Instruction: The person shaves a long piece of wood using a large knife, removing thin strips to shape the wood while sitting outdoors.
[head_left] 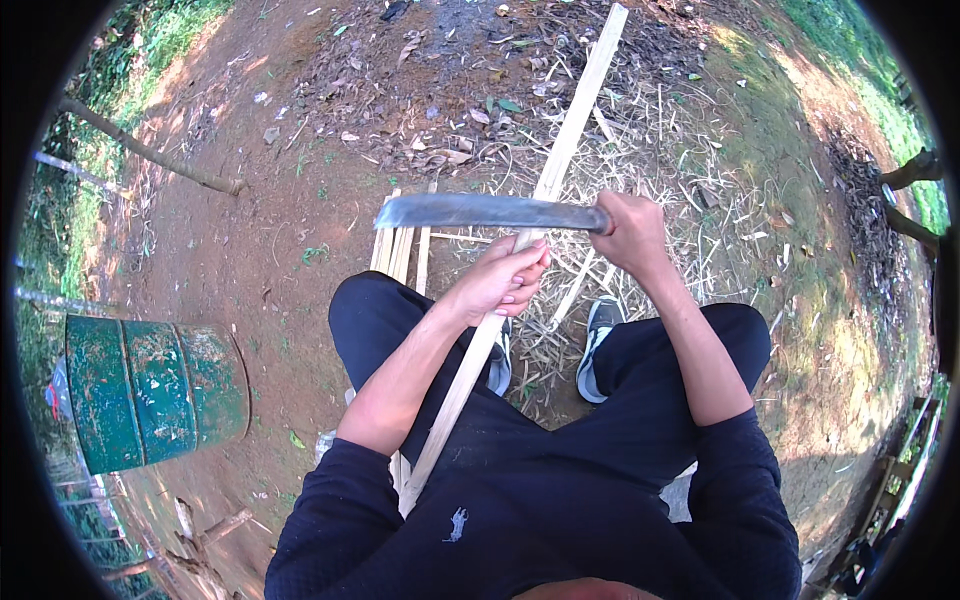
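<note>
A long, pale split-wood or bamboo strip point(578, 108) slants from my lap at the lower left up to the far middle. My left hand point(503, 277) is closed round it near its middle, just above my knees. In my right hand point(634, 232) is the handle of a machete point(470, 211), its broad grey blade pointing left. The blade lies across the strip a little beyond my left fingers; whether its edge touches the wood I cannot tell. Several more pale strips point(393, 247) lie beside my left knee, partly hidden by my leg.
Thin shavings point(660, 150) litter the soil between and beyond my shoes point(603, 335). A worn green metal drum point(155, 390) is off to the left. Dry leaves point(450, 130) lie farther ahead, and wooden posts point(160, 150) stand at the far left.
</note>
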